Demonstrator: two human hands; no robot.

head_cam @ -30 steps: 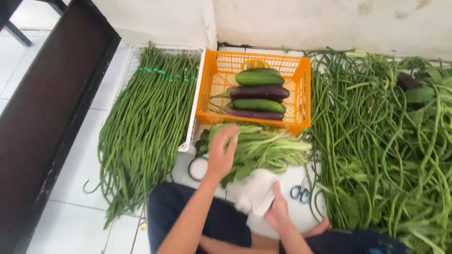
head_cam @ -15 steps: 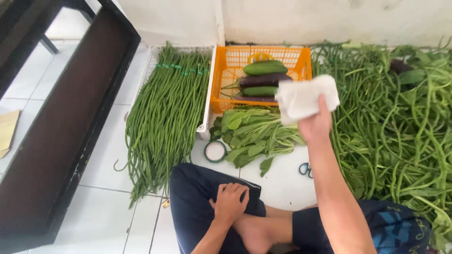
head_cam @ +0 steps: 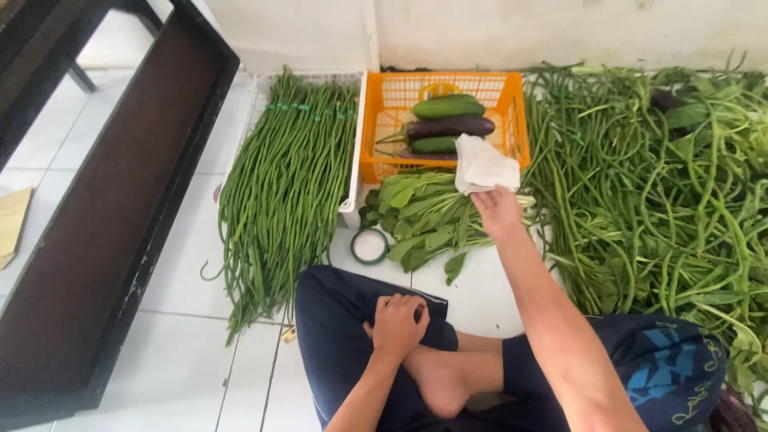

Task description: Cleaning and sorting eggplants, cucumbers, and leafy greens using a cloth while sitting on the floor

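My right hand (head_cam: pixel 498 210) holds a white cloth (head_cam: pixel 483 166) up above a bunch of leafy greens (head_cam: pixel 424 216) lying on the white tiled floor. My left hand (head_cam: pixel 398 324) rests on my crossed leg, fingers curled, holding nothing. Behind the greens stands an orange plastic crate (head_cam: pixel 388 108) with cucumbers (head_cam: pixel 448 106) and a dark eggplant (head_cam: pixel 450 127) in it. A roll of green tape (head_cam: pixel 370 246) lies beside the greens.
A long bundle of yardlong beans (head_cam: pixel 282 188) lies on a white tray at the left. A large loose heap of beans and greens (head_cam: pixel 664 192) fills the right side. A dark wooden bench (head_cam: pixel 104 232) runs along the left. The wall is close behind.
My right hand lifted the white cloth off the floor and now holds it lower, over the greens. My left hand came off the greens and settled on my leg.
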